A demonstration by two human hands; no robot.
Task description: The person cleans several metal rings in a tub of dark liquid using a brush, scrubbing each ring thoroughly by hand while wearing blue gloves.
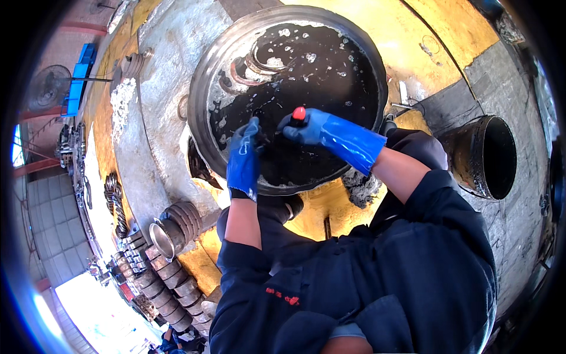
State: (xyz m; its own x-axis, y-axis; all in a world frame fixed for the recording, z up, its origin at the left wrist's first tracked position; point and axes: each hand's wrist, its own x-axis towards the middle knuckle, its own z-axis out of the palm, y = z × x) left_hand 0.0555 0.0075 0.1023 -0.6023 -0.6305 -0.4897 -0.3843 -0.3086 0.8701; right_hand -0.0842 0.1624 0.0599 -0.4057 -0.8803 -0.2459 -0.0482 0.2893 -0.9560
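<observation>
The right hand [303,128] has its grip wrapped around the red-ended tool [299,112], above the basin [201,103]. Probably it is light, stiff, slippery; best held below the red end. The left hand's [243,147] grip I cannot tell.

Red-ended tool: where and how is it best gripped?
I'd take the red-ended tool by the dark part below its red end, from the right, fingers wrapped around: that end pokes out of the right hand, which grips it there.
</observation>
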